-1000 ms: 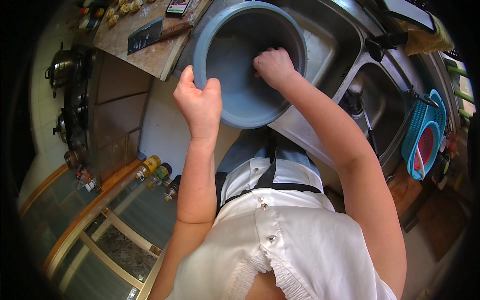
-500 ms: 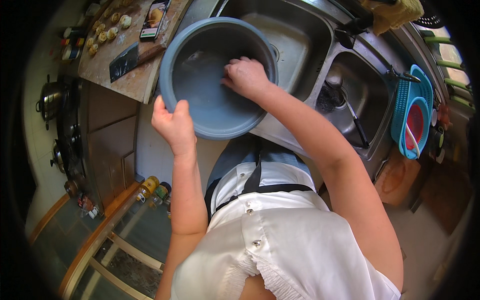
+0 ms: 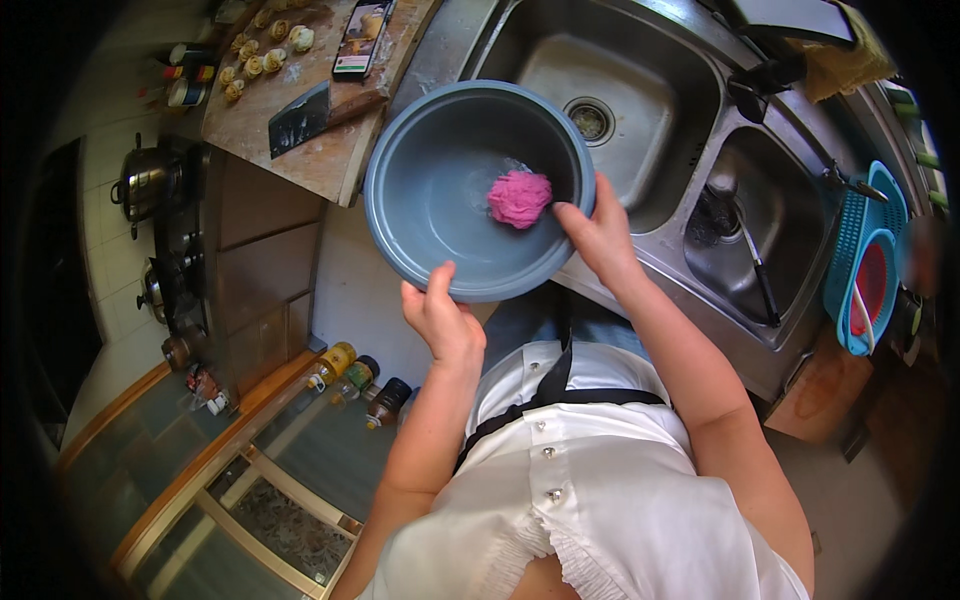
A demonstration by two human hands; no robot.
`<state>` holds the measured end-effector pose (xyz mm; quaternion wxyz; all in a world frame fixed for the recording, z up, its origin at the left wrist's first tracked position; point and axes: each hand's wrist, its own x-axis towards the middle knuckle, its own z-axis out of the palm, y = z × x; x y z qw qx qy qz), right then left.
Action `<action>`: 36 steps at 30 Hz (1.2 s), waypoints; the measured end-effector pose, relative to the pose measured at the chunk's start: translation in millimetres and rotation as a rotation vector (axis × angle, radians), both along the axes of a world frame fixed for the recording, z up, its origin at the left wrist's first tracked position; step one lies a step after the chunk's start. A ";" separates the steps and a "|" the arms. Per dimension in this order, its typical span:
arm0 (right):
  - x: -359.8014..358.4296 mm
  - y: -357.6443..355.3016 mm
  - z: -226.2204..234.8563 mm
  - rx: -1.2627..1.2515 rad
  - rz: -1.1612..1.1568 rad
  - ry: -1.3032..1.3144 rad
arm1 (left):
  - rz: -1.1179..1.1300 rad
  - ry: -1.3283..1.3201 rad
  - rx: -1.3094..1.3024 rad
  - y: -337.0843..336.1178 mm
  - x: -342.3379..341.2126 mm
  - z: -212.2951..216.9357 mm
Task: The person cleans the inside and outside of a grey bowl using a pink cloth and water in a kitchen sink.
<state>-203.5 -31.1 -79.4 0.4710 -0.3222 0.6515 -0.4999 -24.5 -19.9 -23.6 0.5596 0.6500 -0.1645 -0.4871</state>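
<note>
A big grey-blue basin (image 3: 440, 190) is held over the edge of the steel sink (image 3: 640, 90), with a little water in it. A pink scrubbing pad (image 3: 519, 197) lies loose inside, near the right wall. My left hand (image 3: 442, 318) grips the basin's near rim, thumb over the edge. My right hand (image 3: 603, 238) holds the right rim, fingers just outside the pad and apart from it.
A wooden board (image 3: 300, 110) at the upper left carries a cleaver (image 3: 300, 118), a phone and several dough pieces. Pots (image 3: 145, 180) stand on the stove at left. A second sink bowl (image 3: 745, 240) and a blue basket (image 3: 862, 262) lie right. Bottles (image 3: 355, 378) stand on the floor.
My right hand has come out of the basin and let go of the pink pad, now gripping the rim. My left hand slid to the near rim.
</note>
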 end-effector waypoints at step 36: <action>36.8 -81.8 56.4 -0.530 0.657 0.917 | -0.260 -0.374 -0.198 -27.9 16.2 141.4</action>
